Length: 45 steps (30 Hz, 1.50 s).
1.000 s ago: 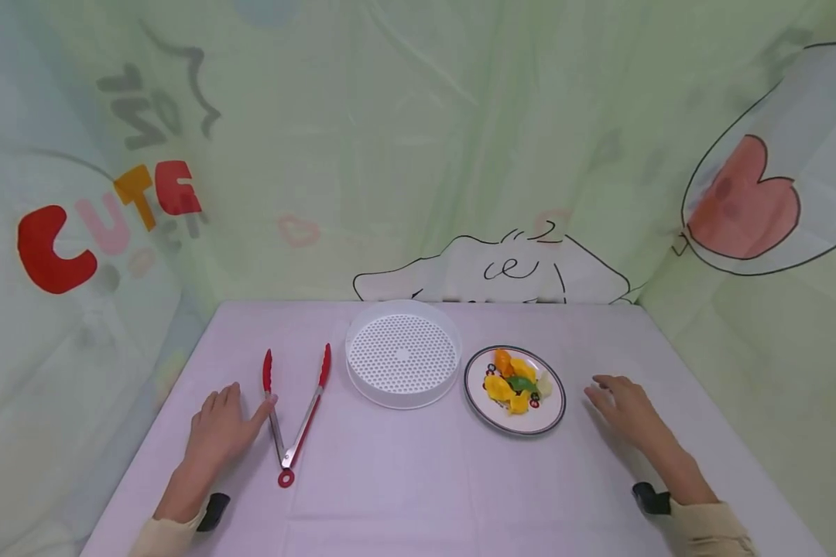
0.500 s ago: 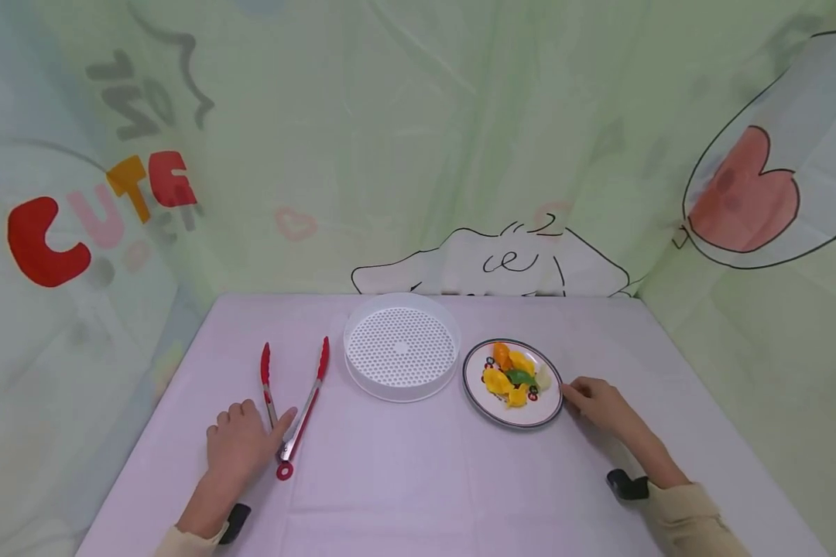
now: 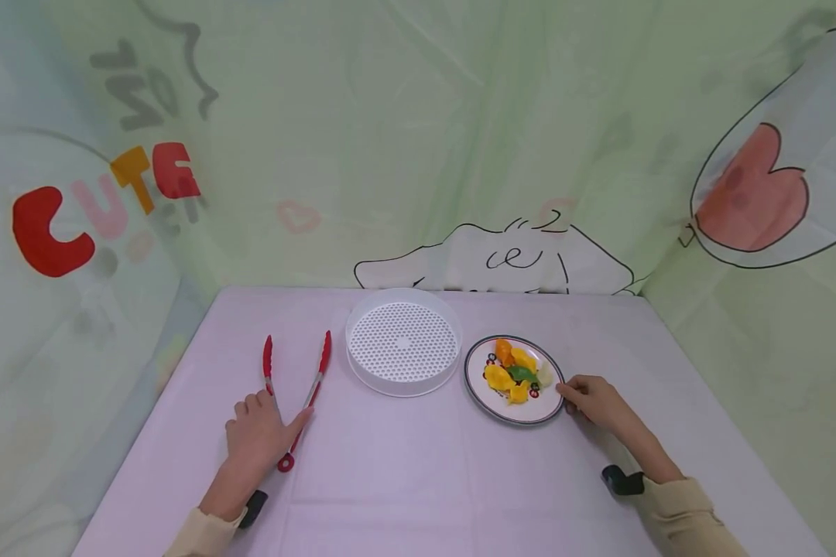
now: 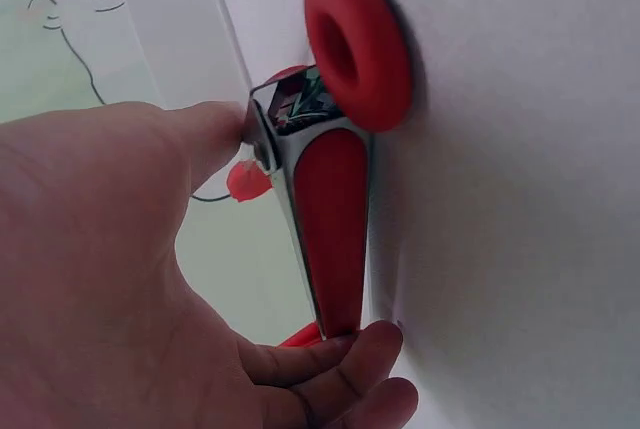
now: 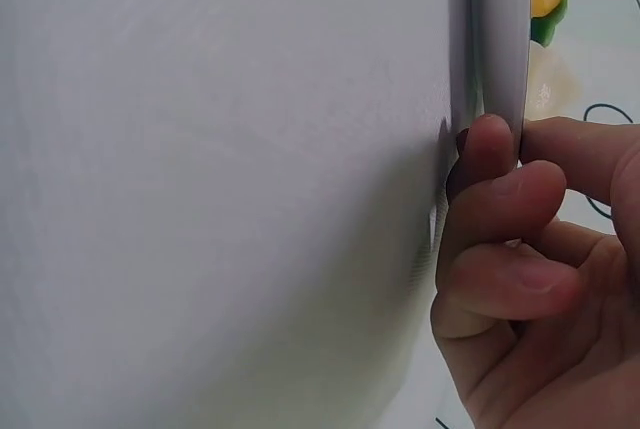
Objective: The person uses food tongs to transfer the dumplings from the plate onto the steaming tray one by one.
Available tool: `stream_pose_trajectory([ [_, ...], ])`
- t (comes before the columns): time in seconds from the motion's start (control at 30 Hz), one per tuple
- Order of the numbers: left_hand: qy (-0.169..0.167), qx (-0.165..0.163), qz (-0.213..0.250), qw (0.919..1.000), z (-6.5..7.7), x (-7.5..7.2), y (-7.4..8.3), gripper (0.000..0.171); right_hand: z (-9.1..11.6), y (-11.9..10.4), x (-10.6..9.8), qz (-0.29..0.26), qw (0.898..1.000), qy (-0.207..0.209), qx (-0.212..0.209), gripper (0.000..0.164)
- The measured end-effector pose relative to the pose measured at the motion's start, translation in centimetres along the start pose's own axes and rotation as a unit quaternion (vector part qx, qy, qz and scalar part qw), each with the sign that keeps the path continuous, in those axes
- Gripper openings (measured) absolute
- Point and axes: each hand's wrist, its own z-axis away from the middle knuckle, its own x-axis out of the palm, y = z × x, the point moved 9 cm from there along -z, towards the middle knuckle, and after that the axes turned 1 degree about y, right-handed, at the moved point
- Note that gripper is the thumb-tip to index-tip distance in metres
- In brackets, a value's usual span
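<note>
My left hand (image 3: 256, 433) lies over the spread red-and-metal kitchen tongs (image 3: 315, 387). Its thumb reaches past the right arm of the tongs, and its fingers are at the left arm. In the left wrist view the thumb is close by the hinge end, with its red ring (image 4: 360, 49), and the fingertips bend at the far end of a red handle. At the right, my right hand (image 3: 595, 401) pinches the rim of a dark-edged plate (image 3: 484, 402) between thumb and index finger. On the plate lie several small dumpling-like pieces (image 3: 499, 377), yellow, orange, green and pale.
Between the tongs and the plate stands a round white perforated steamer tray (image 3: 402, 344) with a raised rim. A pale cloth covers the table (image 3: 390, 480). Printed curtains (image 3: 334, 139) hang along the back and both sides.
My left hand has moved right from beside the tongs to over them. My right hand has come in from the right and taken the plate's rim. Tongs and plate have hardly moved.
</note>
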Motion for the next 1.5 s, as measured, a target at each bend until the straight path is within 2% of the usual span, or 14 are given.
stream_pose_trajectory([
  [0.13, -0.002, 0.0, 0.0, 1.0, 0.0, -0.2, 0.5, 0.085, 0.0, 0.0, 0.1, 0.001, 1.0, -0.001, 0.002, 0.031],
  [0.23, -0.016, -0.002, 0.007, 0.9998, 0.1, -0.1, 0.8, 0.088, 0.1, 0.1, 0.1, 0.004, 1.0, 0.0, 0.004, 0.032],
  [0.43, -0.024, -0.022, 0.02, 0.9993, 0.0, 0.0, 0.9, 0.088, 0.1, 0.0, 0.1, 0.003, 1.0, 0.003, -0.001, 0.032],
  [0.57, -0.011, -0.029, 0.035, 0.9989, -0.2, 0.0, 0.6, 0.084, 0.2, -0.5, 0.0, 0.001, 1.0, 0.006, -0.007, 0.033],
  [0.67, 0.007, -0.031, 0.046, 0.9985, -0.3, -0.1, -0.2, 0.078, 0.2, -0.8, -0.1, -0.001, 1.0, 0.006, -0.008, 0.033],
  [0.83, 0.036, -0.023, 0.055, 0.9976, -0.5, -1.0, -1.5, 0.067, 0.1, -0.8, 0.0, -0.002, 1.0, 0.001, -0.002, 0.033],
  [0.93, 0.027, -0.027, 0.069, 0.9969, -0.5, -1.6, -2.0, 0.064, 0.1, -0.4, 0.1, -0.004, 1.0, 0.002, 0.007, 0.033],
  [1.17, -0.043, -0.055, 0.079, 0.9944, 0.0, -1.9, -2.5, 0.075, 0.3, -0.2, 0.2, -0.008, 1.0, 0.004, 0.005, 0.032],
  [1.37, -0.029, -0.042, 0.07, 0.9962, 0.0, -2.3, -2.6, 0.073, 0.3, -0.2, 0.2, -0.01, 1.0, 0.005, 0.003, 0.033],
  [1.5, -0.022, -0.03, 0.054, 0.9979, -0.2, -2.7, -2.9, 0.082, 0.2, 0.0, 0.2, -0.011, 1.0, 0.005, 0.006, 0.034],
])
